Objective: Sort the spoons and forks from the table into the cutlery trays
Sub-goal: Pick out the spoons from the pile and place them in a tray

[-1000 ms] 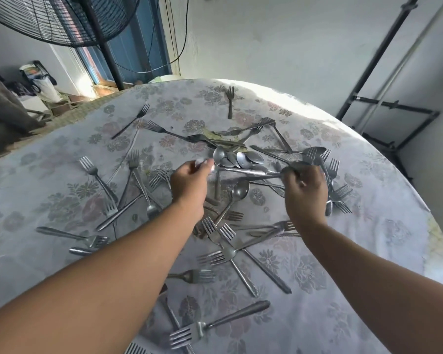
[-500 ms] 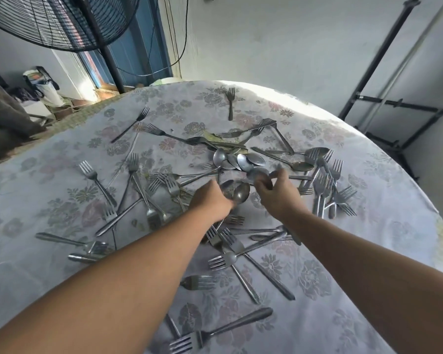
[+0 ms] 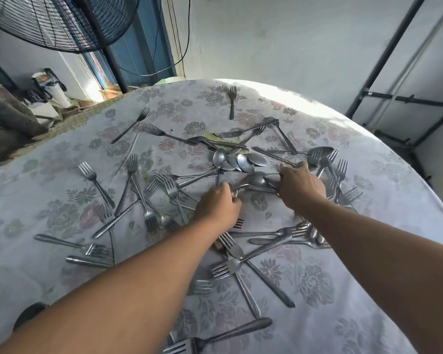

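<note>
Head view: forks lie scattered outboard of the left hand, whose curled fingers pinch the handle ends of a spoon bundle spanning across to the right hand, which grips the bowl ends. Further spoons fan just beyond both hands on the bench. No tray is visible. Recommended: align the handles, keep both grips firm, and lift level so no spoon slides out.

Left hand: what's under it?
The left hand grips spoon handles. A fork pokes out beneath its wrist on the tablecloth. Anything else under the palm is hidden.
</note>
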Action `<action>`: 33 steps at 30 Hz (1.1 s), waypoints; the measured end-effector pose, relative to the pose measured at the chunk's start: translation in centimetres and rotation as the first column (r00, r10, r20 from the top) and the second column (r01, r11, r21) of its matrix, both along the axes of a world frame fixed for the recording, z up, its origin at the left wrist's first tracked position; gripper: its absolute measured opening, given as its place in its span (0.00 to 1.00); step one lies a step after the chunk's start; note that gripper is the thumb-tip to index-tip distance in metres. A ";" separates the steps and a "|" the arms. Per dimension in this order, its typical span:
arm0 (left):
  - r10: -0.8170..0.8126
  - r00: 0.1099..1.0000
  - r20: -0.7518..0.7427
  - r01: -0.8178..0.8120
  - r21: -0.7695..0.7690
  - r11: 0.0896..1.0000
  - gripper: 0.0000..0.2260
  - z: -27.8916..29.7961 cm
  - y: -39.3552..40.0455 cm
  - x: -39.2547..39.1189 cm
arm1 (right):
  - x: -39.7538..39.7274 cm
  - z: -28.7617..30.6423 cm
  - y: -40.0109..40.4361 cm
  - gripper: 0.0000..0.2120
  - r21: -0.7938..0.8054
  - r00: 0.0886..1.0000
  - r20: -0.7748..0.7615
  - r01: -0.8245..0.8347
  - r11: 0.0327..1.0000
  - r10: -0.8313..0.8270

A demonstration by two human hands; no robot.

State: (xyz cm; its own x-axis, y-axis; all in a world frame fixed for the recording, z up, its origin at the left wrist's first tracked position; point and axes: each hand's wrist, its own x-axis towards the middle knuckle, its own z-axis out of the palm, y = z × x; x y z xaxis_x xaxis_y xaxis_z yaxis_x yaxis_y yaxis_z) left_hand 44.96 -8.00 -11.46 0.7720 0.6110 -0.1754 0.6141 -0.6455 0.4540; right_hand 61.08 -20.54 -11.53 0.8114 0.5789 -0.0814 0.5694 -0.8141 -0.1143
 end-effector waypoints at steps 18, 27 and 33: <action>0.418 0.907 -0.058 -0.420 -0.030 0.907 0.12 -0.6 3.1 1.3 | -3.4 1.0 2.0 0.05 0.158 0.991 -0.050 -0.114 0.981 0.123; 0.417 0.899 -0.135 -0.437 -0.187 0.880 0.14 0.5 3.2 1.3 | -5.2 1.0 1.8 0.06 0.254 0.987 -0.130 -0.055 0.966 0.090; 0.381 0.921 -0.082 -0.376 -0.444 0.813 0.18 2.3 2.3 1.5 | -6.1 2.0 2.2 0.07 0.360 0.967 -0.242 0.013 0.933 0.080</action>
State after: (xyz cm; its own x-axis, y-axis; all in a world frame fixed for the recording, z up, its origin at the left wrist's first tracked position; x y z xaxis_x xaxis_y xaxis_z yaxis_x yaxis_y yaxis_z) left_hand 46.47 -5.69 -9.13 0.4994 0.7137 -0.4911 0.7615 -0.0912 0.6418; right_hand 55.02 -18.39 -9.54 0.7710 0.6339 -0.0620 0.5111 -0.6738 -0.5337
